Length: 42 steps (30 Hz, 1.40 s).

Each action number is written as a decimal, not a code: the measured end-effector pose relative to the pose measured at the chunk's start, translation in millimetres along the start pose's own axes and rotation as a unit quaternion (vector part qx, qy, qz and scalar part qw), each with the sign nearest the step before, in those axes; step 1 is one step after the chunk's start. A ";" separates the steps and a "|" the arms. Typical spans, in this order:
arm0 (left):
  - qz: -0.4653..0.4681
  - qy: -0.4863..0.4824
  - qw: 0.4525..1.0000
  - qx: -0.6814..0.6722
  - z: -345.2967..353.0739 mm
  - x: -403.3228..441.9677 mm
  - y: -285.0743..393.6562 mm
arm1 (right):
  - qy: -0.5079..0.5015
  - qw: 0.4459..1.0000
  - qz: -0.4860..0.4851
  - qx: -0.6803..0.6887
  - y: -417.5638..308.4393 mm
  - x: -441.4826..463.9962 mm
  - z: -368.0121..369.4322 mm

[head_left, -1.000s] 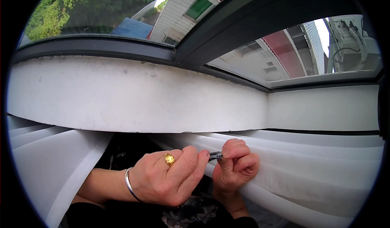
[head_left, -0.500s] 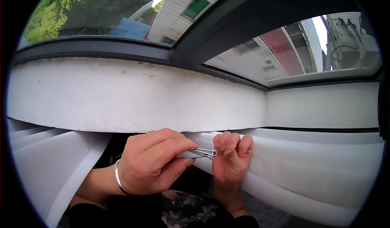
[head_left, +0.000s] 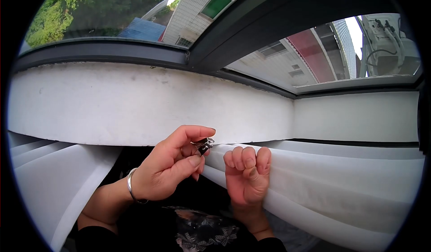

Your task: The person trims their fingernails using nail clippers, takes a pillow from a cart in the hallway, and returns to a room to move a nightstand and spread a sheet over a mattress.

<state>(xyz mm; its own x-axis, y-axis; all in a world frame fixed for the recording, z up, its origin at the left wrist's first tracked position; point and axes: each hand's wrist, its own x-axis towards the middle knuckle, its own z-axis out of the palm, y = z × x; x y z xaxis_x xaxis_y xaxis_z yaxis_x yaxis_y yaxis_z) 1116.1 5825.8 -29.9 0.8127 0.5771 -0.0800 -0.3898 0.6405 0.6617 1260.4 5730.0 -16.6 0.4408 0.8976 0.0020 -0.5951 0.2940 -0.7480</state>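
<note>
My left hand (head_left: 168,166), with a silver bangle (head_left: 130,187) round its wrist, is closed on a small metal nail clipper (head_left: 204,146). The clipper sits between thumb and fingers, its head pointing right; part of it is hidden by the fingers. Just to the right, my right hand (head_left: 247,178) is held up with its fingers curled in and the thumb bent against them. Nothing shows in that hand. A gap separates the clipper from the curled fingertips.
A white window sill (head_left: 148,108) runs in front of the hands, below a dark window frame (head_left: 107,54). White curtains hang at left (head_left: 58,175) and right (head_left: 341,180). Trees and buildings show outside through the glass.
The clipper has moved up and left, away from the right fingers, and turned within my left hand, its long arms now out of sight. My right hand has shifted slightly left.
</note>
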 end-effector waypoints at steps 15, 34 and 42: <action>0.099 0.004 0.984 0.150 20.3 19.1 -24.3 | 0.000 0.997 0.019 -0.069 6.6 -4.8 -0.6; 0.042 0.002 0.998 0.057 21.9 22.6 -33.6 | 0.058 0.994 0.088 -0.009 14.7 0.8 0.7; -0.005 -0.006 1.000 0.002 21.2 23.3 -31.6 | 0.040 0.993 0.086 0.068 16.2 1.3 -6.4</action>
<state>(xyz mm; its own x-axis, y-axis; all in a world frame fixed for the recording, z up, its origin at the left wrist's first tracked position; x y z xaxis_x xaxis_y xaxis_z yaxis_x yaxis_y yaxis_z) 1156.5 5808.2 -36.9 0.8215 0.5650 -0.0774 -0.3807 0.6444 0.6632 1255.6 5733.9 -33.0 0.3740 0.9109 -0.1743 -0.7487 0.1856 -0.6365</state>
